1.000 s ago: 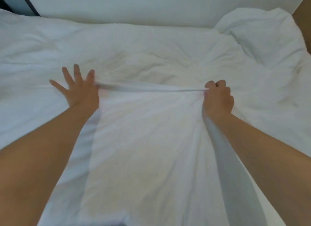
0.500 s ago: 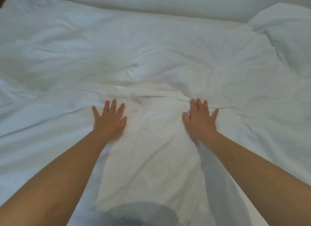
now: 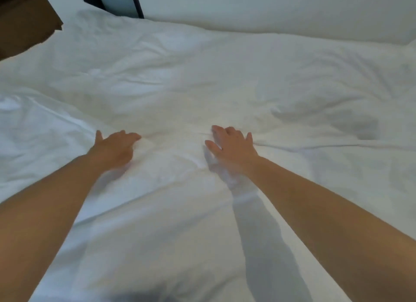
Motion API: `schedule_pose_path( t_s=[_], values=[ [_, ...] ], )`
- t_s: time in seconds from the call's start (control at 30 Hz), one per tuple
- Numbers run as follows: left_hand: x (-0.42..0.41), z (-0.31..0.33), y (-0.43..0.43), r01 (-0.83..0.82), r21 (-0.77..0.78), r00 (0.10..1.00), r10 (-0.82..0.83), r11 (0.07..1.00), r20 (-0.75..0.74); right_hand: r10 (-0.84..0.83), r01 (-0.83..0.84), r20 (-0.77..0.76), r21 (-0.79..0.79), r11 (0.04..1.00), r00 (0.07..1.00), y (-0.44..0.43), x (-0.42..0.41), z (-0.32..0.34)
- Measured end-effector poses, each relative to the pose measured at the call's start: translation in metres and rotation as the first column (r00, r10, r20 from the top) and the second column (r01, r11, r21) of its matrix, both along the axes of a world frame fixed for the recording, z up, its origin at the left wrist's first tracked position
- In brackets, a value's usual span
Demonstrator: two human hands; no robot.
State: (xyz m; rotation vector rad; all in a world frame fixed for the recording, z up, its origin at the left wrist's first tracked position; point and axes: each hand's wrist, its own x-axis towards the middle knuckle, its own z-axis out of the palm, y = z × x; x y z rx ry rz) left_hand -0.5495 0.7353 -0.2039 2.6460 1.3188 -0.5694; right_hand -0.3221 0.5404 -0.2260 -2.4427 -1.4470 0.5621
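Left hand (image 3: 114,147), centre left of frame: fingers straight, palm down on rumpled white fabric bed cover (image 3: 202,81), gripping nothing. Right hand (image 3: 233,145), just right of centre: fingers spread flat on same cover, holding nothing. Cover across nearly whole frame; brown wooden panel (image 3: 22,20) upper left.

sheet (image 3: 202,81) is showing plain white | wall (image 3: 270,6) beyond sheet is showing off-white | panel (image 3: 117,0) beyond sheet is showing pale blue, black-edged | furniture (image 3: 22,20) at sheet's far-left corner is showing dark brown
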Motion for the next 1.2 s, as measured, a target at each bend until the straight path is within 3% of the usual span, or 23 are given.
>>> schedule_pose_path(
  t_s=[0.1,0.2,0.27,0.37,0.4,0.47,0.53,0.6,0.67,0.87,0.97,1.03,1.07,1.13,1.17,1.2],
  values=[
    [-0.043,-0.004,0.058,0.277,0.029,0.937,-0.263,0.961,-0.229,0.052,-0.044,0.061,-0.116,0.992,0.997,0.043,-0.023,0.001],
    [-0.058,-0.011,0.1,0.438,0.26,0.89,-0.375,0.861,-0.258,-0.006,0.014,0.054,-0.149,0.989,0.999,0.07,-0.033,0.001],
    [-0.046,-0.004,0.133,0.377,0.444,0.923,-0.371,0.813,-0.105,-0.169,0.169,0.118,0.015,0.986,0.978,0.086,-0.027,0.013],
    [-0.024,0.022,0.19,0.038,0.554,0.97,-0.163,0.831,0.177,-0.456,0.378,0.244,0.307,0.874,0.856,0.114,-0.012,0.038],
    [-0.021,0.026,0.205,-0.027,0.543,0.971,-0.106,0.839,0.213,-0.495,0.394,0.285,0.345,0.852,0.821,0.124,-0.011,0.04],
    [-0.021,0.011,0.22,-0.022,0.497,0.989,-0.054,0.868,0.139,-0.469,0.399,0.334,0.26,0.88,0.817,0.143,-0.026,0.025],
    [-0.032,-0.036,0.213,0.052,0.4,0.996,-0.079,0.915,0.051,-0.355,0.373,0.304,-0.001,0.928,0.884,0.156,-0.062,-0.018],
    [-0.043,-0.082,0.208,0.046,0.25,0.985,-0.086,0.967,0.149,-0.266,0.333,0.293,-0.207,0.92,0.918,0.16,-0.088,-0.061],
    [-0.039,-0.102,0.219,0.016,0.173,0.973,-0.055,0.985,0.224,-0.26,0.349,0.337,-0.238,0.906,0.905,0.169,-0.082,-0.08],
    [-0.031,-0.086,0.235,0.142,0.115,0.974,-0.159,0.983,0.16,-0.239,0.385,0.369,-0.398,0.833,0.898,0.192,-0.062,-0.07],
    [-0.056,-0.048,0.254,0.342,0.33,0.903,-0.405,0.88,0.144,-0.32,0.415,0.294,-0.364,0.834,0.901,0.204,-0.067,-0.048],
    [-0.074,-0.021,0.282,0.292,0.423,0.867,-0.425,0.858,0.262,-0.377,0.403,0.158,-0.196,0.894,0.913,0.229,-0.083,-0.032],
    [-0.087,-0.013,0.301,0.227,0.389,0.854,-0.374,0.893,0.361,-0.354,0.365,0.103,-0.116,0.924,0.93,0.248,-0.098,-0.025],
    [-0.121,-0.007,0.343,0.134,0.141,0.864,-0.185,0.981,0.469,-0.19,0.194,0.066,-0.064,0.979,0.98,0.291,-0.137,-0.015],
    [-0.14,-0.007,0.359,0.114,0.021,0.894,-0.112,0.993,0.435,-0.104,0.108,0.054,-0.075,0.991,0.993,0.31,-0.156,-0.016],
    [-0.159,-0.011,0.368,0.146,0.008,0.939,-0.141,0.989,0.313,-0.052,0.056,0.044,-0.088,0.995,0.998,0.326,-0.172,-0.018]
  ],
)
